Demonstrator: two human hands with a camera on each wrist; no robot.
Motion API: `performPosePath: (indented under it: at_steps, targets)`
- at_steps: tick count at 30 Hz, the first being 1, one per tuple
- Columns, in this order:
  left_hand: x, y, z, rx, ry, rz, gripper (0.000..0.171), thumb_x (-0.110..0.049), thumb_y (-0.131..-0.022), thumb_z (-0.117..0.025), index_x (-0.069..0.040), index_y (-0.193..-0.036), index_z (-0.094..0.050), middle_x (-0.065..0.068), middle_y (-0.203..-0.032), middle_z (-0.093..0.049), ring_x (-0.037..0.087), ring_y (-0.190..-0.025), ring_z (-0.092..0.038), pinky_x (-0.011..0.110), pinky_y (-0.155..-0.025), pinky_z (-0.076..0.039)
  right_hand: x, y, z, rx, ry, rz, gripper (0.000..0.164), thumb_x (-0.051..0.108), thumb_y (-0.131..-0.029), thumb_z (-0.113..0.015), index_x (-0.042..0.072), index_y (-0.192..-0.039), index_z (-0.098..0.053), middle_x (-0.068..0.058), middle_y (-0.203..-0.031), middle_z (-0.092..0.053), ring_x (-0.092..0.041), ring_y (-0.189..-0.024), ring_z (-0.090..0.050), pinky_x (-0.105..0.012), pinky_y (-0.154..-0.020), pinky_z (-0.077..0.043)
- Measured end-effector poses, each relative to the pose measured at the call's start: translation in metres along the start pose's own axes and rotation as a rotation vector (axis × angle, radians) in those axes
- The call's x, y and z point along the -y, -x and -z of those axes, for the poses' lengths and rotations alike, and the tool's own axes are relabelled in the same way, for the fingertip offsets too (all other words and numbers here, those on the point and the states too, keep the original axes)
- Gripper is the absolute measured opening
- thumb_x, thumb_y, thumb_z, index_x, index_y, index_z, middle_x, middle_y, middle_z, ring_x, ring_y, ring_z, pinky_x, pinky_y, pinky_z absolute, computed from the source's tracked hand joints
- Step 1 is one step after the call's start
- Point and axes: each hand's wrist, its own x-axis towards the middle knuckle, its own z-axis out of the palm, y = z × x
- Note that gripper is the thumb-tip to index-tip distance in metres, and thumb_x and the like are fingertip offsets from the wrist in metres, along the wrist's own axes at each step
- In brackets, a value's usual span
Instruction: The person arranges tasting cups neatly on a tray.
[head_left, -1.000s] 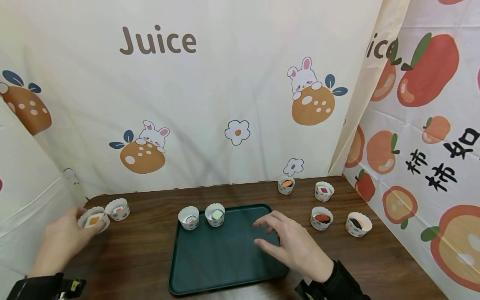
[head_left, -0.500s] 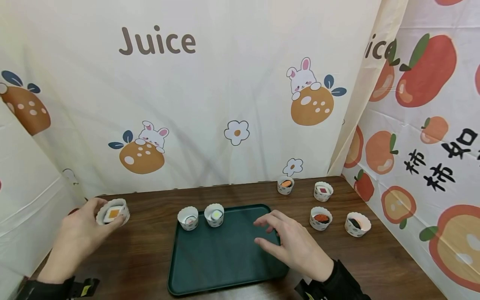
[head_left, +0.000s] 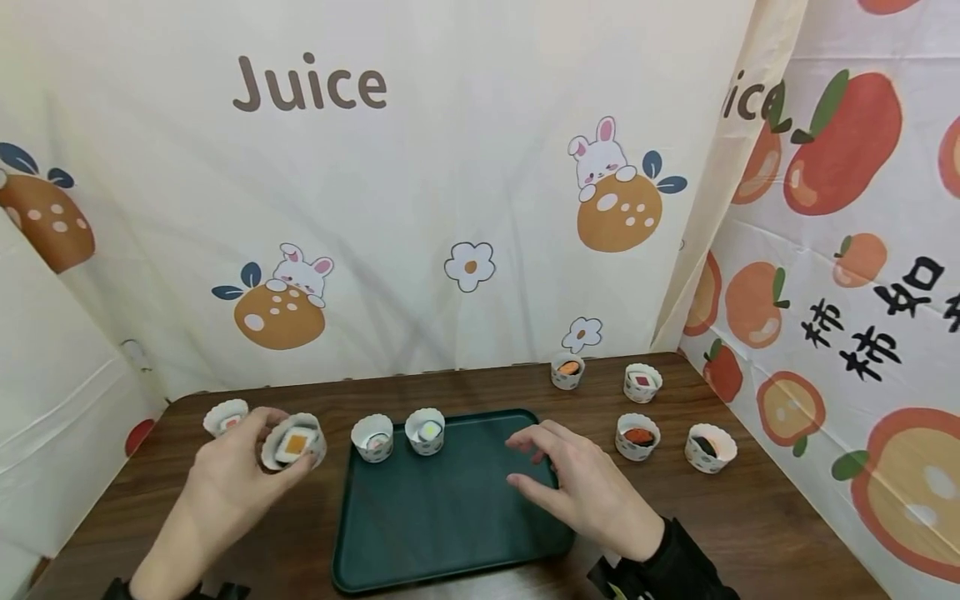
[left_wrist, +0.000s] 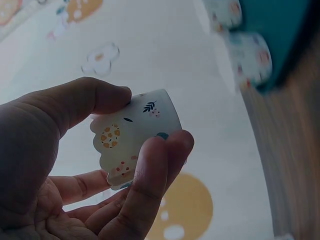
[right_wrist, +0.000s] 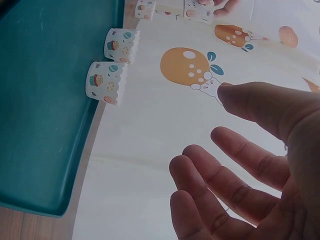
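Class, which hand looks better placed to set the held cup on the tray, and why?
Probably the left hand: it grips that cup, left of the tray, whereas the right hand, near the tray's right side, holds nothing.

Printed cloth point(head_left: 405, 183) behind brown table point(head_left: 750, 517)

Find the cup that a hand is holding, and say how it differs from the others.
The cup with the yellow-topped piece: the left hand grips it. The right hand holds nothing, so no other cup is held.
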Motion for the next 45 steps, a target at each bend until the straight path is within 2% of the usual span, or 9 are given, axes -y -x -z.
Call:
performPosePath:
  at_steps: [5, 12, 18, 21, 26, 29, 32, 38, 45]
  targets:
    - [-0.022, 0.007, -0.011, -0.017, 0.039, -0.07, 0.052, -0.026, -0.078, -0.096, -0.009, -0.119, -0.068, 0.003, -0.097, -0.074, 0.007, -0.071, -0.058, 0.026, -0.06, -0.048, 0.002, -0.001, -0.001, 0.002, -0.011, 0.008, 0.033, 0.037, -0.102, -0.075, 0.03, -0.132, -0.066, 0.015, -0.116, -0.066, -0.007, -0.102, -0.064, -0.022, -0.077, -0.052]
    - [-0.058, 0.009, -0.025, 0.11, 0.104, -0.078, 0.059, -0.025, -0.078, -0.097, -0.011, -0.127, -0.067, 0.002, -0.101, -0.072, 0.009, -0.076, -0.056, 0.023, -0.062, -0.048, 0.004, 0.001, -0.001, 0.009, -0.027, 0.011, 0.03, 0.037, -0.103, -0.073, 0.029, -0.132, -0.066, 0.013, -0.115, -0.067, -0.01, -0.101, -0.065, -0.023, -0.077, -0.052]
    - [-0.085, 0.011, -0.038, 0.153, 0.238, -0.1, 0.056, -0.017, -0.077, -0.097, -0.017, -0.125, -0.068, -0.001, -0.104, -0.071, 0.007, -0.082, -0.06, 0.021, -0.068, -0.054, 0.004, 0.001, -0.004, 0.032, -0.045, 0.034, 0.029, 0.036, -0.104, -0.072, 0.026, -0.131, -0.067, 0.01, -0.119, -0.069, -0.011, -0.101, -0.066, -0.025, -0.081, -0.055]
    - [-0.095, 0.013, -0.047, 0.159, 0.315, -0.139, 0.054, -0.012, -0.076, -0.097, -0.02, -0.121, -0.068, -0.005, -0.103, -0.071, 0.004, -0.085, -0.061, 0.021, -0.071, -0.056, 0.003, 0.0, -0.006, 0.033, -0.047, 0.05, 0.029, 0.034, -0.104, -0.073, 0.024, -0.13, -0.067, 0.009, -0.119, -0.07, -0.009, -0.1, -0.065, -0.025, -0.081, -0.055]
    - [-0.106, 0.017, -0.064, 0.079, 0.322, -0.34, 0.055, -0.011, -0.075, -0.098, -0.016, -0.121, -0.068, -0.007, -0.101, -0.07, 0.002, -0.086, -0.06, 0.021, -0.071, -0.057, 0.004, 0.0, -0.01, 0.049, -0.059, 0.062, 0.03, 0.035, -0.104, -0.072, 0.024, -0.131, -0.067, 0.009, -0.121, -0.07, -0.007, -0.101, -0.065, -0.026, -0.085, -0.057]
    - [-0.109, 0.019, -0.072, 0.06, 0.33, -0.418, 0.057, -0.012, -0.075, -0.098, -0.015, -0.123, -0.066, -0.005, -0.104, -0.07, 0.004, -0.088, -0.061, 0.019, -0.069, -0.058, 0.005, -0.001, -0.011, 0.063, -0.078, 0.055, 0.03, 0.034, -0.104, -0.073, 0.024, -0.131, -0.066, 0.01, -0.122, -0.07, -0.007, -0.102, -0.065, -0.027, -0.087, -0.058]
    - [-0.112, 0.022, -0.077, 0.089, 0.377, -0.439, 0.058, -0.01, -0.077, -0.097, -0.013, -0.126, -0.064, -0.001, -0.109, -0.07, 0.006, -0.089, -0.062, 0.017, -0.068, -0.058, 0.007, -0.001, -0.013, 0.078, -0.102, 0.057, 0.03, 0.034, -0.104, -0.072, 0.023, -0.132, -0.066, 0.009, -0.122, -0.07, -0.009, -0.102, -0.066, -0.028, -0.088, -0.058]
    - [-0.117, 0.025, -0.083, 0.177, 0.446, -0.414, 0.057, -0.01, -0.08, -0.095, -0.013, -0.128, -0.063, 0.002, -0.112, -0.068, 0.002, -0.086, -0.061, 0.017, -0.067, -0.057, 0.01, 0.0, -0.016, 0.134, -0.175, 0.035, 0.031, 0.032, -0.105, -0.071, 0.022, -0.134, -0.064, 0.007, -0.122, -0.07, -0.009, -0.104, -0.07, -0.027, -0.091, -0.06]
    - [-0.12, 0.029, -0.088, 0.175, 0.457, -0.434, 0.06, -0.01, -0.081, -0.094, -0.013, -0.131, -0.062, 0.001, -0.115, -0.068, 0.002, -0.088, -0.061, 0.016, -0.067, -0.057, 0.011, -0.002, -0.018, 0.153, -0.238, 0.043, 0.029, 0.029, -0.103, -0.073, 0.02, -0.13, -0.066, 0.002, -0.115, -0.071, -0.006, -0.099, -0.07, -0.027, -0.088, -0.061]
